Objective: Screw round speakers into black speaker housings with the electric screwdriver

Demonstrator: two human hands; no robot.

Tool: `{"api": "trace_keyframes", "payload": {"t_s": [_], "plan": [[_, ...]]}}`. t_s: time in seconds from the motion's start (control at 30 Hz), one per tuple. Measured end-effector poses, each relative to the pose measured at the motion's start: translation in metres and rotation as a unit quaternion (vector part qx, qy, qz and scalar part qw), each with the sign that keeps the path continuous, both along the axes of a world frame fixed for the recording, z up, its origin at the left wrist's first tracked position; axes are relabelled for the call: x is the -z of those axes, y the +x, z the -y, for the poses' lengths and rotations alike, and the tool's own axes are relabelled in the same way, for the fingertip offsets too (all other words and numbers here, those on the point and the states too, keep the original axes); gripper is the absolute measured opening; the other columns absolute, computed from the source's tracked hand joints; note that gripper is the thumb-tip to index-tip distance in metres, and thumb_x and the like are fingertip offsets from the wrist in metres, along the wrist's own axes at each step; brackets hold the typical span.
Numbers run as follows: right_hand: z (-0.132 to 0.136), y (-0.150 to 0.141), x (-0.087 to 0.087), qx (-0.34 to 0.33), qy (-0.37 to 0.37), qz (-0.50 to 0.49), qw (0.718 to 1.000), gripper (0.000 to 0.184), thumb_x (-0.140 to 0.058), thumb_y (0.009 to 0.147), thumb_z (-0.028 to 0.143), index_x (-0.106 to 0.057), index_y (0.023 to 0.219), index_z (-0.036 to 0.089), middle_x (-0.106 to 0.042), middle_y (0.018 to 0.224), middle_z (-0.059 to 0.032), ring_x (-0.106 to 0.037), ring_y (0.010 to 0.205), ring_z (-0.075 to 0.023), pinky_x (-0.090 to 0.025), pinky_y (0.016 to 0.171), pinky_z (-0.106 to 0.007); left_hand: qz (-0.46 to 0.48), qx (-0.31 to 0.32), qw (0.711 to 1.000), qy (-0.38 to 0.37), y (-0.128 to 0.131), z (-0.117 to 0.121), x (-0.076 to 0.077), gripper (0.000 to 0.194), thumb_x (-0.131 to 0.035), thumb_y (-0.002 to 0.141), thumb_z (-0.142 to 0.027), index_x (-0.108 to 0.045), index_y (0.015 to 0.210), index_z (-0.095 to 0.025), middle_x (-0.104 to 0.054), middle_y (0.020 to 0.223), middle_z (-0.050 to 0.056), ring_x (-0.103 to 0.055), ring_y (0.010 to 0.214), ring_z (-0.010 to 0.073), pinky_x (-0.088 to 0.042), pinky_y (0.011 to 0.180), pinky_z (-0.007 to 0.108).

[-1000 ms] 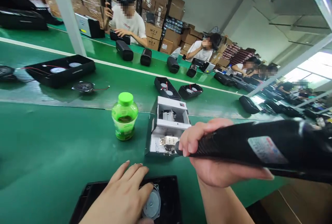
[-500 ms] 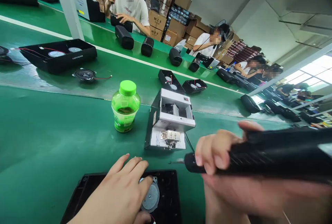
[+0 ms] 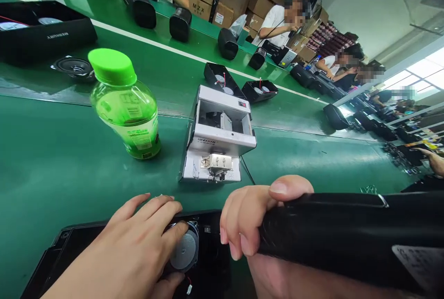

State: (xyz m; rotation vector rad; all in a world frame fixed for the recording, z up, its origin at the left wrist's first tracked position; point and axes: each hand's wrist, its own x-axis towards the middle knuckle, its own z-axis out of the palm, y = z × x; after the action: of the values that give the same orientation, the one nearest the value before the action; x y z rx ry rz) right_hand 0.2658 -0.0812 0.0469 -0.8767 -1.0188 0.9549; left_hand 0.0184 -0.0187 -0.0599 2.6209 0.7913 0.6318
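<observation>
My left hand (image 3: 138,243) rests over a black plastic speaker housing (image 3: 76,248). Its index finger and thumb grip either side of a round speaker driver (image 3: 185,250) with a grey back, set in the housing. A short red wire with a white connector (image 3: 189,288) comes out beside the thumb. My right hand (image 3: 248,220) is wrapped around a thick black electric screwdriver (image 3: 333,229), held level above the housing's right side. Its bit is hidden behind my fingers. Just beyond stands a white screw feeder (image 3: 225,139) with a metal outlet on its front.
A green-capped bottle (image 3: 130,114) stands left of the feeder. Farther left are a loose speaker driver (image 3: 74,67) and a black housing (image 3: 65,35). More housings (image 3: 225,79) and black speakers (image 3: 138,5) line the green table (image 3: 294,165). Co-workers (image 3: 277,24) sit across it.
The view has moved closer and tilted down. My right hand has brought the electric screwdriver left and down to the housing, and its bit no longer shows. My left hand stays at the speaker driver.
</observation>
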Motion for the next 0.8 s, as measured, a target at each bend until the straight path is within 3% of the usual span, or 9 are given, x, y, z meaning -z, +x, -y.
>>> {"api": "trace_keyframes", "payload": {"t_s": [0.23,0.33,0.43,0.6,0.8], "plan": [[-0.002,0.001,0.003,0.004,0.001,0.012,1.0,0.031,-0.069,0.131,0.061,-0.093,0.14,0.043,-0.084,0.078,0.001,-0.078,0.062,-0.0248,-0.074,0.064,-0.04,0.005,-0.002,1.0,-0.006,-0.002,0.003,-0.003,0.031,-0.093,0.09,-0.033,-0.088,0.12,-0.037,-0.09,0.14,0.0,-0.08,0.135,0.0346,-0.038,0.138,0.054],[-0.005,0.0,0.001,-0.005,0.004,0.004,1.0,0.028,-0.078,0.127,0.064,-0.094,0.14,0.045,-0.085,0.078,0.0016,-0.078,0.061,-0.0237,-0.074,0.064,-0.039,0.003,-0.002,1.0,-0.006,-0.004,0.005,-0.003,0.028,-0.094,0.094,-0.037,-0.087,0.121,-0.036,-0.09,0.141,0.001,-0.08,0.135,0.0348,-0.039,0.14,0.055],[-0.01,-0.004,-0.003,0.012,-0.013,-0.025,1.0,0.029,-0.09,0.118,0.07,-0.098,0.127,0.044,-0.083,0.072,0.0029,-0.076,0.056,-0.0216,-0.071,0.06,-0.037,0.009,-0.002,1.0,-0.006,-0.003,0.005,-0.005,0.026,-0.094,0.097,-0.04,-0.087,0.121,-0.036,-0.09,0.141,0.001,-0.08,0.135,0.0349,-0.04,0.14,0.054],[-0.017,-0.015,-0.002,0.039,-0.013,-0.069,0.997,0.062,-0.095,0.098,0.098,-0.101,0.12,0.04,-0.082,0.069,0.0011,-0.074,0.052,-0.022,-0.064,0.054,-0.036,0.011,0.0,1.0,0.014,0.001,0.004,-0.005,0.022,-0.091,0.103,-0.045,-0.087,0.123,-0.035,-0.091,0.141,0.002,-0.08,0.135,0.0346,-0.04,0.139,0.056],[-0.016,-0.022,0.006,0.064,0.018,-0.035,0.997,0.064,-0.077,0.113,0.096,-0.099,0.128,0.038,-0.079,0.068,0.002,-0.067,0.048,-0.0204,-0.06,0.05,-0.035,0.009,0.0,1.0,0.028,0.003,0.0,-0.012,0.017,-0.088,0.106,-0.046,-0.089,0.117,-0.033,-0.092,0.133,0.003,-0.084,0.126,0.0344,-0.048,0.129,0.061]]}}
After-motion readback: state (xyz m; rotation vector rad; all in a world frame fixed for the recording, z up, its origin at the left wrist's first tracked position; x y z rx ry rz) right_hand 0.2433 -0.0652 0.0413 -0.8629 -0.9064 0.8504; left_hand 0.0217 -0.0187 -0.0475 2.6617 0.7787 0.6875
